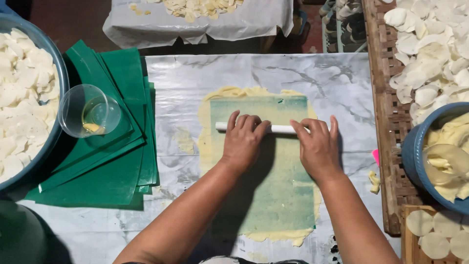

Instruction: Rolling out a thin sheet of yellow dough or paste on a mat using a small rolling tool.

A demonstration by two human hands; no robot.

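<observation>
- A white roller (281, 129) is being pressed down by both hands on a thin yellow dough (207, 142), which is spread over a green sheet (273, 190).
- The dough is lying in the middle of the marble table (332, 83), and the roller is lying across the far half of the dough.
- The roller is not being gripped: the left hand (243, 142) and the right hand (317, 146) are being laid flat on top of it, with fingers open and stretched forward.
- Both arms are being held out toward the far edge of the dough, with the wrists low and the palms facing down.
- The dough could be torn, because it is so thin that green is showing through it.
- The roller could be slipped out from under the flat palms, since nothing is being closed around it.
- The dough could be pushed further past the sheet edges, where it is already spilling over onto the table.
- To the left of the dough, a pile of green sheets (107, 166) is being kept, and a clear cup (88, 111) with some yellow liquid is sitting on it.
- Further left of the dough, a blue bowl (59, 68) full of white chips is being kept.
- To the right of the dough, more white chips are being laid on a wooden rack (388, 122).
</observation>
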